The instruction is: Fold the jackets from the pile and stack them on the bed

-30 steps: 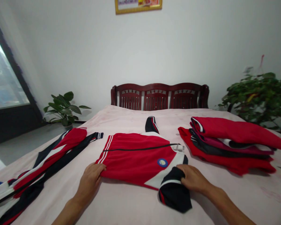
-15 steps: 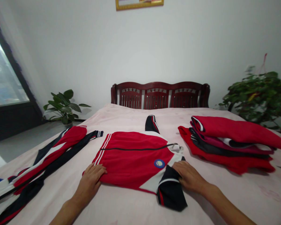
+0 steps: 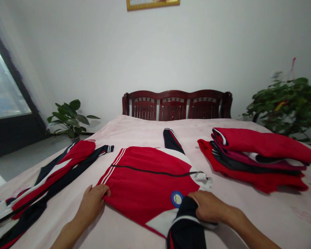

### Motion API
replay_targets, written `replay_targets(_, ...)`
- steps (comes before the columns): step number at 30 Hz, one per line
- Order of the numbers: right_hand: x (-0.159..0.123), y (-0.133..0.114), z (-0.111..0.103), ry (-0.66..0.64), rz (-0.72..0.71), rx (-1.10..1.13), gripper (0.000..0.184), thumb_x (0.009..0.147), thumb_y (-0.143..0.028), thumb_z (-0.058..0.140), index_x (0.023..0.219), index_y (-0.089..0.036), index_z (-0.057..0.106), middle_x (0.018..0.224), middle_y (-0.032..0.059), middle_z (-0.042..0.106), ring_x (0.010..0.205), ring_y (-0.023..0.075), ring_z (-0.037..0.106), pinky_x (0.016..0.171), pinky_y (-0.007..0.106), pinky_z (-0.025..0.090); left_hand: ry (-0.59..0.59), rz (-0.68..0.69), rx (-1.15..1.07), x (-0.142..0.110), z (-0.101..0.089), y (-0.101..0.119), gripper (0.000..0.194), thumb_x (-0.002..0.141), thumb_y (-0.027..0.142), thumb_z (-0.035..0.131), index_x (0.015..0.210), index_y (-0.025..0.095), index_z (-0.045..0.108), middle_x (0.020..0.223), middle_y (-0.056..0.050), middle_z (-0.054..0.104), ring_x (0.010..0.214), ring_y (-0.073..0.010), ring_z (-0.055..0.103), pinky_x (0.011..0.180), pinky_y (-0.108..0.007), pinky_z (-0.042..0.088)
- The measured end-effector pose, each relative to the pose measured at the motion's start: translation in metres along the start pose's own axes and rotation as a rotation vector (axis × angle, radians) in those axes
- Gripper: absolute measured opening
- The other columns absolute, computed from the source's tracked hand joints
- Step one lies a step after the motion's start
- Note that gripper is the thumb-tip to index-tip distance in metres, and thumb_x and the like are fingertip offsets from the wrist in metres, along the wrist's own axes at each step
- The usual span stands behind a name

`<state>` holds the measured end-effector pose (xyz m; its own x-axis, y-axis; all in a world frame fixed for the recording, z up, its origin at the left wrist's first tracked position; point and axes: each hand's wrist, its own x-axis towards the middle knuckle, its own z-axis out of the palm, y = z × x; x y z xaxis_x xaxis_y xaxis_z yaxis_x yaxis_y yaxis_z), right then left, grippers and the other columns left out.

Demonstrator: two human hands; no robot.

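A red, white and navy zip jacket lies spread on the bed, its hem with white stripes to the left and its collar to the right. A round blue badge shows on the chest. My left hand grips the near corner of the striped hem, fingers curled over the cloth. My right hand is closed on the near shoulder, where the navy sleeve joins and folds toward me. The far sleeve stretches away toward the headboard.
To the right rises a stack of folded clothes, mostly red. Another red, white and navy jacket lies along the left side of the pink bedsheet. A dark wooden headboard stands at the back, with potted plants on both sides.
The jacket's near edge has been pulled toward me and slightly right, and the body is stretched wider. Both hands have moved nearer to me with the cloth.
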<state>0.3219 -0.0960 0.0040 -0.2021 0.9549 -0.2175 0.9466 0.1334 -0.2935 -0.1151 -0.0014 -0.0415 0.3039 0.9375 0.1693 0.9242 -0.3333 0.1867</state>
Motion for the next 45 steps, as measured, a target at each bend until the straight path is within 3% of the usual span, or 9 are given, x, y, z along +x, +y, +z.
replay_targets(5,0.009,0.009,-0.021,-0.127,-0.004,0.368,0.037,0.065,-0.020,0.059,0.101,-0.017,0.068,0.095,0.0053,0.072,0.083,0.0210,0.065,0.067,0.027,0.045,-0.180,0.215,-0.054,-0.011,-0.011,0.038,0.055,0.065,0.003,0.049,0.113,0.027,0.064,0.131,-0.005,0.062,0.134,-0.0282,0.045,0.115,-0.054,0.026)
replay_targets(10,0.017,-0.020,-0.039,-0.095,-0.007,0.838,0.044,0.074,-0.034,0.066,0.115,-0.018,0.066,0.101,0.0059,0.072,0.085,0.0206,0.066,0.070,0.029,0.050,-0.476,0.322,-0.539,-0.030,-0.004,0.091,0.082,0.072,0.023,0.071,0.147,0.034,0.039,0.155,-0.006,0.039,0.143,-0.0322,0.031,0.119,-0.053,0.021)
replay_targets(13,0.030,-0.047,-0.031,-0.013,-0.115,1.104,0.060,0.080,-0.047,0.066,0.133,-0.020,0.055,0.127,0.0089,0.065,0.109,0.0225,0.063,0.093,0.034,0.049,-0.532,0.247,-1.042,-0.023,0.007,0.122,0.097,0.076,0.045,0.074,0.155,0.026,0.021,0.149,-0.014,0.046,0.133,-0.0312,0.045,0.109,-0.047,0.038)
replay_targets(16,0.042,-0.052,-0.015,0.040,-0.212,1.173,0.070,0.086,-0.058,0.059,0.144,-0.023,0.044,0.145,0.0105,0.052,0.131,0.0226,0.051,0.110,0.039,0.039,-0.479,0.096,-1.320,-0.005,0.022,0.137,0.086,0.078,0.053,0.068,0.148,0.014,0.035,0.112,-0.013,0.067,0.102,-0.0252,0.064,0.088,-0.037,0.049)
replay_targets(21,0.044,0.002,0.011,0.496,-0.051,0.664,0.061,0.093,-0.057,0.041,0.140,-0.020,0.051,0.145,0.0118,0.052,0.136,0.0247,0.045,0.116,0.046,0.030,-0.345,0.006,-1.104,0.005,0.043,0.117,0.030,0.080,0.030,0.058,0.103,0.013,0.067,0.076,-0.003,0.068,0.070,-0.0157,0.061,0.068,-0.027,0.046)
replay_targets(28,0.011,0.054,0.038,0.460,0.099,-0.113,0.047,0.090,-0.039,0.045,0.131,-0.022,0.061,0.143,0.0113,0.054,0.133,0.0286,0.049,0.107,0.046,0.040,-0.103,0.064,-0.465,0.011,0.021,0.063,0.032,0.080,0.011,0.045,0.101,0.021,0.067,0.105,-0.004,0.071,0.100,-0.0175,0.064,0.091,-0.029,0.045)
replay_targets(33,0.016,0.041,-0.008,0.526,0.347,0.021,0.043,0.096,-0.043,0.032,0.102,-0.029,0.072,0.098,0.0040,0.075,0.091,0.0221,0.069,0.074,0.031,0.047,-0.151,0.028,-0.219,0.035,0.000,0.054,0.020,0.089,0.024,0.047,0.095,0.023,0.067,0.098,-0.003,0.072,0.093,-0.0191,0.066,0.083,-0.029,0.045)
replay_targets(38,0.065,0.056,-0.057,0.526,0.583,0.114,0.040,0.095,-0.036,0.036,0.111,-0.020,0.069,0.117,0.0138,0.069,0.111,0.0273,0.063,0.082,0.033,0.045,-0.029,0.246,-0.230,0.054,0.013,0.082,0.024,0.091,0.018,0.046,0.101,0.021,0.067,0.104,-0.006,0.070,0.100,-0.0192,0.063,0.092,-0.031,0.047)
replay_targets(45,0.135,0.095,-0.064,0.323,0.653,0.392,0.033,0.087,-0.043,0.054,0.082,-0.014,0.070,0.066,0.0106,0.069,0.072,0.0251,0.068,0.065,0.034,0.050,-0.100,0.606,-0.250,0.051,0.046,0.125,0.048,0.092,0.020,0.049,0.139,0.028,0.050,0.149,-0.009,0.047,0.140,-0.0274,0.039,0.115,-0.049,0.035)
